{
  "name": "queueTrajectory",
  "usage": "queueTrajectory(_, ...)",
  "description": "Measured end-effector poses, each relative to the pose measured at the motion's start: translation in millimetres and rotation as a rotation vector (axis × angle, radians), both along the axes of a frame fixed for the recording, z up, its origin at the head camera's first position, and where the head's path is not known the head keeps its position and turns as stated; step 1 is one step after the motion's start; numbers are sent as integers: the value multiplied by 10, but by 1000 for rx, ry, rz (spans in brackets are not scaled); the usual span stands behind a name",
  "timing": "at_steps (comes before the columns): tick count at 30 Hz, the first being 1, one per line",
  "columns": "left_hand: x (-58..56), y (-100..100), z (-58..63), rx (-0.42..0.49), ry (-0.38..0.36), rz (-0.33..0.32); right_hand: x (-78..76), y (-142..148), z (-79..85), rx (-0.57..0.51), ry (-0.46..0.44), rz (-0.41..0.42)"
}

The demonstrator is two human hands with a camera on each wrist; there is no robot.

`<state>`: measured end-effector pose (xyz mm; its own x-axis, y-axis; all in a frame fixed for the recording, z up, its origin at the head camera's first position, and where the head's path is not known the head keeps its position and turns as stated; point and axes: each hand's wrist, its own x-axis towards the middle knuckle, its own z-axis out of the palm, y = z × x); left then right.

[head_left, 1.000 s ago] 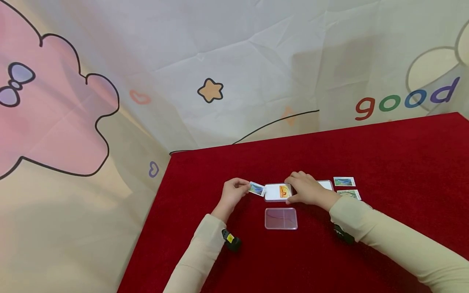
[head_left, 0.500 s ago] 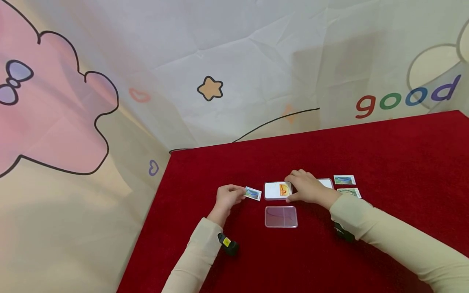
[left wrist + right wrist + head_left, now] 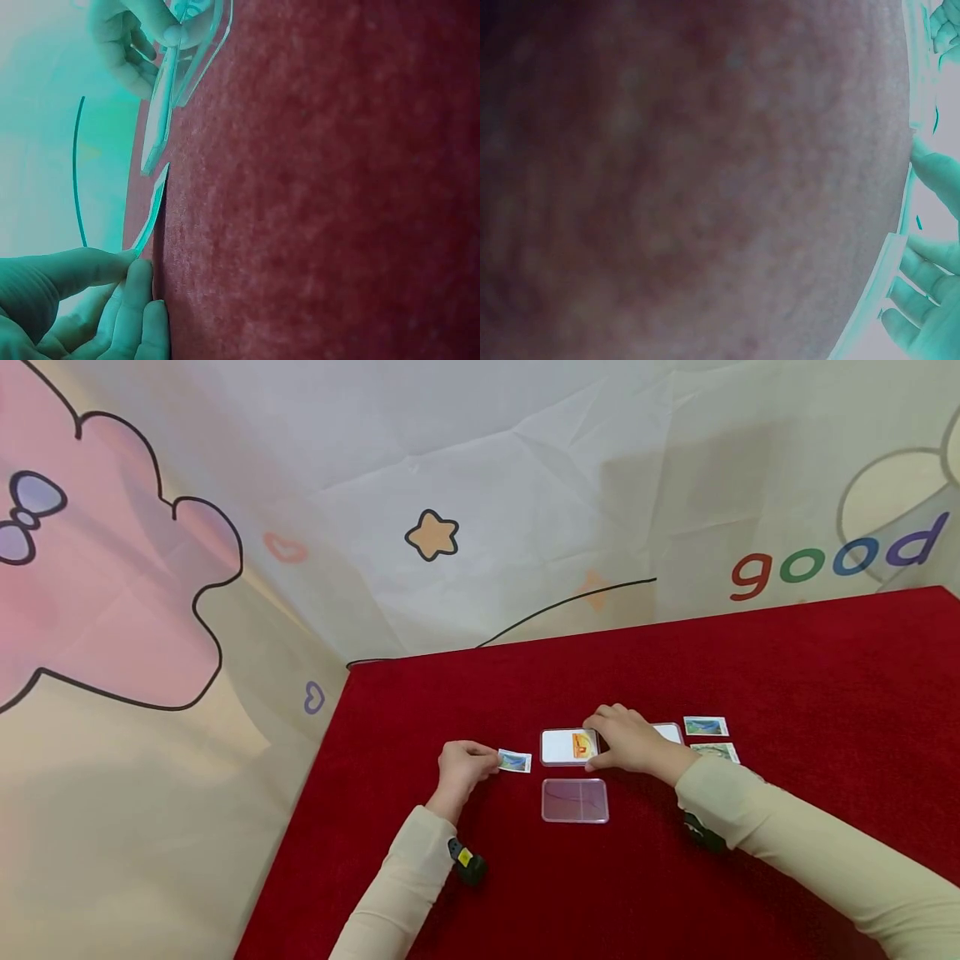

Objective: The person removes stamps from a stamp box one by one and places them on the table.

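Note:
My left hand (image 3: 461, 768) pinches a small blue-green stamp (image 3: 515, 762) by its left end, low over the red cloth. In the left wrist view the stamp (image 3: 155, 206) shows edge-on and slightly bent between thumb and fingers. To its right lies a flat clear plastic case (image 3: 557, 748) with a white insert and an orange-yellow stamp (image 3: 582, 746) at its right part. My right hand (image 3: 630, 742) grips that case at its right end, thumb on the near edge and fingers on the far one. The palm hides part of it.
A clear plastic cover (image 3: 575, 802) lies just in front of the case. Another white-backed case (image 3: 669, 732) shows partly behind the right hand. Two more stamps, one blue-green (image 3: 706, 727) and one pale green (image 3: 714, 752), lie farther right on the red cloth (image 3: 810, 693).
My left hand has drawn the stamp left and down, away from the case's left edge, and the stamp has turned flatter. The right hand stays at the case.

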<state>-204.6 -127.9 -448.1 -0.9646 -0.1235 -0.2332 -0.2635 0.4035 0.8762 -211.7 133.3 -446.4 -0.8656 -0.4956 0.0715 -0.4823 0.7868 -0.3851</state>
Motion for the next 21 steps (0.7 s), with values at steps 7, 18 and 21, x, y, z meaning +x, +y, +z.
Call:
queueTrajectory(7, -15, 1, 2, -156, 75, -68, 2, 12, 3, 0, -1, 2)
queueTrajectory(18, -15, 21, 2, -256, 111, -79, 0, 17, -12, -9, -3, 1)
queueTrajectory(21, -18, 21, 5, -289, 117, -80, -3, 15, -10, -12, 2, 3)
